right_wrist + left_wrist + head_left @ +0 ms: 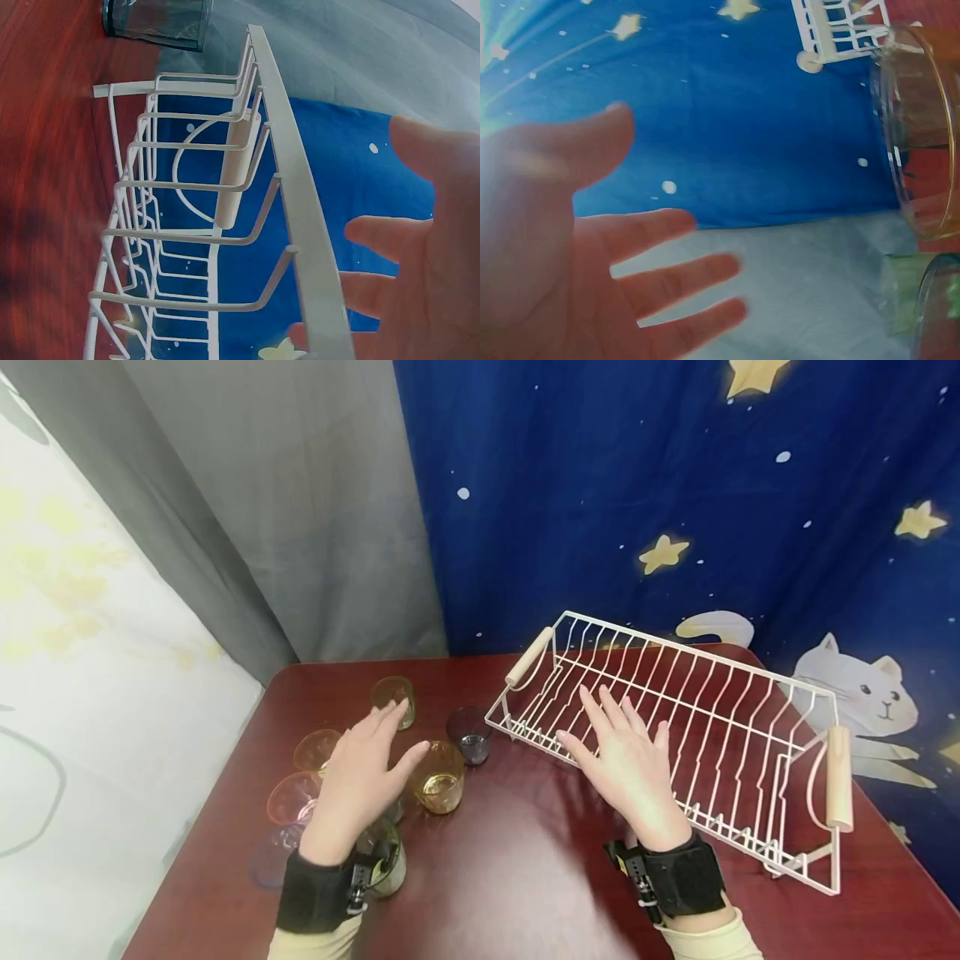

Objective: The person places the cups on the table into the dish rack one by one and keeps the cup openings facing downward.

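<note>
I watched the glossy, dark red bench catch a pale sheen, backed by a plain grey curtain and a star-printed blue curtain, with white patterned cloth along the left. The left hand was relaxed, fingers spread, close to a round amber glass tumbler and other tinted glasses. The right hand, equally loose, lay over the white wire rack with wooden handles, standing on the bench's right side.
</note>
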A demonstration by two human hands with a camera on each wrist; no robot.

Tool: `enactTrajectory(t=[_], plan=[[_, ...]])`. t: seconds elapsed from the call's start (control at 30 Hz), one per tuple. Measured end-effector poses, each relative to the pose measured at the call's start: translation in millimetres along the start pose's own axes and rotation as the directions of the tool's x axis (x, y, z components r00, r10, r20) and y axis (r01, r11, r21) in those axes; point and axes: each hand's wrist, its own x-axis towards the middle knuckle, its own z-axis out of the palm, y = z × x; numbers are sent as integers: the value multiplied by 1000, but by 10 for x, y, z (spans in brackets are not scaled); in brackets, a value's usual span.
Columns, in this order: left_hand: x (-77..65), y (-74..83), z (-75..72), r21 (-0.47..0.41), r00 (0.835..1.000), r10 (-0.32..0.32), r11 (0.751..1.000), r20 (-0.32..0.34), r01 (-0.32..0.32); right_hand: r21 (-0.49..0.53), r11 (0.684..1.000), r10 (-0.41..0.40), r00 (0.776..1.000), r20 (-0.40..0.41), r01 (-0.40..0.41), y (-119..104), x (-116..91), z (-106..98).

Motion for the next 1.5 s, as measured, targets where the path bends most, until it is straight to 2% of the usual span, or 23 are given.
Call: enactTrajectory(t=[0.1, 0.2, 0.27, 0.43, 0.53, 0.7, 0.83, 1.0, 1.23, 1.5], plan=[[-177, 29, -66, 0, 999, 0, 1000, -45, 0, -9, 1000, 2, 1000, 13, -2, 9, 7, 2], [-361, 32, -94, 26, 999, 2, 1000, -39, -1, -24, 1000, -9, 1000, 19, 9, 27, 6, 26], [-475, 16, -90, 31, 1000, -4, 999, -7, 4, -29, 999, -23, 1000, 9, 23, 43, 3, 54], [-689, -52, -1, -40, 994, -68, 997, 85, 72, -40, 998, -42, 999, 2, 42, 75, -13, 153], [-771, -79, 81, -79, 992, -89, 992, 88, 96, -44, 998, -35, 999, 19, 36, 81, -17, 203], [-905, -108, 191, -78, 988, -109, 990, 111, 118, -62, 997, -30, 998, 60, 34, 88, -14, 240], [-997, -136, 265, -40, 983, -107, 993, 148, 114, -80, 996, -26, 995, 98, 34, 92, -16, 262], [-1082, -165, 354, 32, 985, -85, 996, 151, 82, -120, 992, -31, 994, 105, 43, 93, -64, 322], [-1132, -198, 401, 43, 978, -92, 995, 189, 85, -169, 985, -42, 999, 34, 47, 70, -133, 382], [-1137, -250, 372, 10, 990, -19, 1000, 140, 18, -193, 980, -68, 996, -51, 57, 28, -167, 375]])
